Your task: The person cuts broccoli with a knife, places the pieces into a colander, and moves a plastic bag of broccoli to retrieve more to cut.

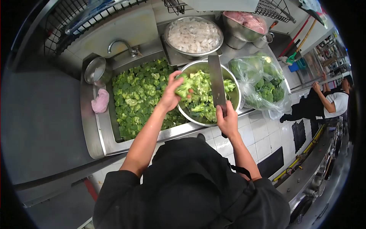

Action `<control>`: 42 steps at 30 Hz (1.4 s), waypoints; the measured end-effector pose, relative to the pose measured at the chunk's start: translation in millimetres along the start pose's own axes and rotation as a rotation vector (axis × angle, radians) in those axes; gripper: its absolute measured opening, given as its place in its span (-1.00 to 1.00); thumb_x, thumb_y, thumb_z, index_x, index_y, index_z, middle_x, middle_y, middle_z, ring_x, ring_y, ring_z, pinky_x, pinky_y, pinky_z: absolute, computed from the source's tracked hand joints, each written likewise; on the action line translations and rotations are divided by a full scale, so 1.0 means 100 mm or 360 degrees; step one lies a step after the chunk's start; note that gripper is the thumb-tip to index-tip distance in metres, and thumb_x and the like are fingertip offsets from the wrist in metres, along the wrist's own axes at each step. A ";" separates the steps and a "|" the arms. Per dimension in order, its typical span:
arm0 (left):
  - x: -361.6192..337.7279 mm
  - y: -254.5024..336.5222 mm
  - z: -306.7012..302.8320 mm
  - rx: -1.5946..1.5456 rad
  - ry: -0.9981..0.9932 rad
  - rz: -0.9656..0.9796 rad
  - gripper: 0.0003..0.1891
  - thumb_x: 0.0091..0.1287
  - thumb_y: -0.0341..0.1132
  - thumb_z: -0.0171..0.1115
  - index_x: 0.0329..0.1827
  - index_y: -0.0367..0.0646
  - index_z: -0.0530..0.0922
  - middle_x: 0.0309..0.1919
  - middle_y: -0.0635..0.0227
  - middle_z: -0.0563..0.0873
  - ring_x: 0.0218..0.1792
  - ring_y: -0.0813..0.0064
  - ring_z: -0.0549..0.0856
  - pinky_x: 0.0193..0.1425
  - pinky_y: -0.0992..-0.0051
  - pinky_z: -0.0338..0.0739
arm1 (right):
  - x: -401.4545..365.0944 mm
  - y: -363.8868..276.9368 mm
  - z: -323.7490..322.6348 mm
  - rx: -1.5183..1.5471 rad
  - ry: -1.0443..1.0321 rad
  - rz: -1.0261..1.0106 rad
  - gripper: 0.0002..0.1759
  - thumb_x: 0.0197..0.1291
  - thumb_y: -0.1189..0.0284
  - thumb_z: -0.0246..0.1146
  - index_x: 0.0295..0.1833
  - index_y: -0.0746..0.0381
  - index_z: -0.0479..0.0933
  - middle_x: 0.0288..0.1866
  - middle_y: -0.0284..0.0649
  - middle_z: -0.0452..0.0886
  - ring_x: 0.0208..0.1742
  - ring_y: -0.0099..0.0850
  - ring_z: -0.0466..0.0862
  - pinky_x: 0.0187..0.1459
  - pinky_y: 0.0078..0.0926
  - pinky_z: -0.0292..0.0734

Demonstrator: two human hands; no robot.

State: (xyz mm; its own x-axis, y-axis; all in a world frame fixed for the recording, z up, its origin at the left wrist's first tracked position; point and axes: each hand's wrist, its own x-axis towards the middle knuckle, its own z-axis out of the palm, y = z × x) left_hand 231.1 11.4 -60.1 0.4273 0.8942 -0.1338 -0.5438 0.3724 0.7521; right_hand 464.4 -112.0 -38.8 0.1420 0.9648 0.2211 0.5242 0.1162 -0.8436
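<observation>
My left hand (pixel 170 92) grips a piece of broccoli (pixel 184 86) over the left rim of a round metal bowl (pixel 237 100). In my right hand (pixel 228 119) is the handle of a cleaver (pixel 216 78) with a long, wide blade, its flat side facing up over the bowl. Broccoli trimmings (pixel 201 88) lie in the bowl beneath the blade. To the left, many cut broccoli florets (pixel 141 99) fill the sink (pixel 114 143). A clear plastic bag (pixel 248 86) holding broccoli heads (pixel 267 91) rests right of the bowl.
Behind the bowl stands a basin (pixel 220 40) of pale sliced food (pixel 194 35). Raw pink meat (pixel 248 21) fills another metal bowl (pixel 242 33). A faucet (pixel 124 47), a metal pot (pixel 97 72) and a pink cloth (pixel 100 101) are around the sink. Another person (pixel 328 101) stands far right.
</observation>
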 end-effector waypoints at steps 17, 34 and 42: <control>-0.95 0.44 -1.10 -0.0256 0.0436 -0.0104 -0.48 0.42 0.13 0.18 0.23 -0.06 0.49 -0.07 0.23 0.72 -0.08 0.19 0.76 -0.33 0.17 0.68 | 0.07 -0.71 0.88 0.0184 -0.0483 -0.0167 -0.78 0.35 0.51 0.28 0.05 0.31 0.49 -0.60 -0.30 0.57 -0.61 -0.58 0.46 -0.51 -0.51 0.32; -1.40 1.08 -0.84 0.0984 0.0157 0.0261 -0.41 0.22 -0.43 0.55 0.31 -0.25 0.50 0.01 0.34 0.70 -0.01 0.61 0.67 0.07 0.49 0.62 | 0.22 -1.59 1.27 0.0204 -0.0566 -0.0595 -0.70 0.24 0.53 0.31 0.06 0.27 0.45 -0.50 -0.08 0.66 -0.51 -0.16 0.74 -0.45 -0.29 0.60; -1.39 1.12 -0.64 0.1009 0.0087 0.0328 -0.44 0.16 -0.43 0.60 0.21 -0.25 0.53 0.06 0.39 0.67 0.10 0.66 0.59 0.20 0.54 0.50 | 0.37 -1.50 1.43 0.0152 -0.0753 -0.0507 -0.68 0.29 0.50 0.26 0.13 0.27 0.43 -0.41 0.00 0.70 -0.42 -0.10 0.77 -0.36 -0.25 0.62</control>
State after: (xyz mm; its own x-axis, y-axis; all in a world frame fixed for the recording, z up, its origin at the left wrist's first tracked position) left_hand 64.5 -54.9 0.9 0.3139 0.9488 0.0337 -0.0736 -0.0111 0.9972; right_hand 271.4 -60.0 26.0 -0.4129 0.8766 0.2470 0.3985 0.4178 -0.8165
